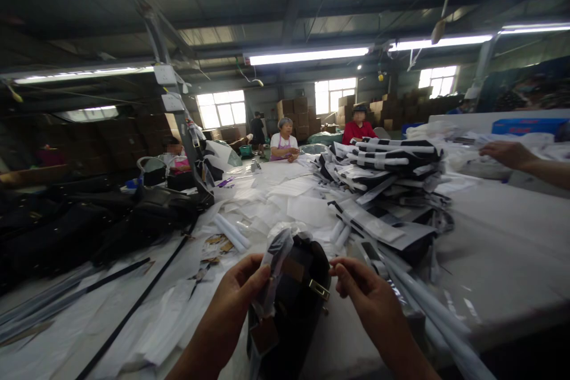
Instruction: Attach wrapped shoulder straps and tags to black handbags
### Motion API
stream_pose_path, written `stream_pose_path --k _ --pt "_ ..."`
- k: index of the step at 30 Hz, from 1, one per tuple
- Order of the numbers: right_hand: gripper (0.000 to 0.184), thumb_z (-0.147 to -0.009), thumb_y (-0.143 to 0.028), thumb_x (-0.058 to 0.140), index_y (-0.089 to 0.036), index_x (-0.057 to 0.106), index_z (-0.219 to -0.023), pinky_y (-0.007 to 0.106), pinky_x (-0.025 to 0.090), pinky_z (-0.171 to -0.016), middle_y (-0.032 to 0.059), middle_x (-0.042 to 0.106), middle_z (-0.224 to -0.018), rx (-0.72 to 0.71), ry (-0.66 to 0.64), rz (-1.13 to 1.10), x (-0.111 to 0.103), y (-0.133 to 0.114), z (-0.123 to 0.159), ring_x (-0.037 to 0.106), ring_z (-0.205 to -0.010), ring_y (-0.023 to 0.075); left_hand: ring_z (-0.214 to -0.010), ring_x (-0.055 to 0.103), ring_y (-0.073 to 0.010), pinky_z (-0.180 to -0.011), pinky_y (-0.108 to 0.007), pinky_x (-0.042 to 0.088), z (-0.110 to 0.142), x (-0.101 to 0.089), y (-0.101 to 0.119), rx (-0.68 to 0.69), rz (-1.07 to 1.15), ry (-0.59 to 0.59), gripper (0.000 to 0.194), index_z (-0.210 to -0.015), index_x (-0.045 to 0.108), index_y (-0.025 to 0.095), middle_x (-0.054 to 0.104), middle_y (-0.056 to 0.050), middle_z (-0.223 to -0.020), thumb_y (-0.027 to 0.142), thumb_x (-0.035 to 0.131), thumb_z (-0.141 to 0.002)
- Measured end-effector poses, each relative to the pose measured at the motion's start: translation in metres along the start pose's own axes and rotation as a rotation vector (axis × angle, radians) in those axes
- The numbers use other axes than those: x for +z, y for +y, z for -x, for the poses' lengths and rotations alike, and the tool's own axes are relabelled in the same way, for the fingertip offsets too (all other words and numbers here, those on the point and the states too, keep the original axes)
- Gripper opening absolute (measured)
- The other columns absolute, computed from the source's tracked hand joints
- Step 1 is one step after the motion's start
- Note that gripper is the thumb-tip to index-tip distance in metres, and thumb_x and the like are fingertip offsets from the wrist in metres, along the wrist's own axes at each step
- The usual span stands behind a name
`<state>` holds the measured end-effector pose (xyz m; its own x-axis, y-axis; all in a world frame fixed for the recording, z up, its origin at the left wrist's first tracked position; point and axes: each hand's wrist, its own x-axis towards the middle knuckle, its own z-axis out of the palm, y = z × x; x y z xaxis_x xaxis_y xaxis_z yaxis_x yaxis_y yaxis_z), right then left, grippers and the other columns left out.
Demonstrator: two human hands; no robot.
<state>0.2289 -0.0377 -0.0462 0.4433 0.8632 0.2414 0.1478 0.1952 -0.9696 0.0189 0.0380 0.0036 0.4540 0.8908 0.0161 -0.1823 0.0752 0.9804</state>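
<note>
A black handbag (296, 320) with a gold clasp (319, 290) stands in front of me at the near edge of the table. White wrapping (276, 255) covers its handle, and a brown tag (264, 335) hangs on its left side. My left hand (234, 300) is closed on the wrapped handle, thumb and fingers pinched around it. At the bag's upper right edge, my right hand (369, 294) has its thumb and fingertips drawn together in a pinch. Whatever lies between those fingertips is too small to make out.
Wrapped black-and-white pieces (392, 172) are stacked at the right. White sheets (294, 190) and rolled tubes (231, 231) cover the table's middle. Black bags (89, 225) are heaped left by a post (180, 124). A co-worker's hand (510, 154) reaches in from the right; other people sit beyond.
</note>
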Motion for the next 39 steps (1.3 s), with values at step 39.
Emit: stream_pose_path --k 39 --pt "0.036 -0.077 -0.046 0.078 -0.017 0.067 -0.094 0.018 0.046 -0.054 -0.0028 0.064 -0.067 0.074 -0.35 -0.272 0.052 -0.05 -0.002 0.061 -0.058 0.0108 -0.115 0.06 -0.0272 -0.101 -0.034 0.044 0.027 0.015 -0.002 0.351 -0.464 0.111 0.034 -0.119 0.072 0.026 0.069 -0.007 -0.122 0.04 0.057 -0.092"
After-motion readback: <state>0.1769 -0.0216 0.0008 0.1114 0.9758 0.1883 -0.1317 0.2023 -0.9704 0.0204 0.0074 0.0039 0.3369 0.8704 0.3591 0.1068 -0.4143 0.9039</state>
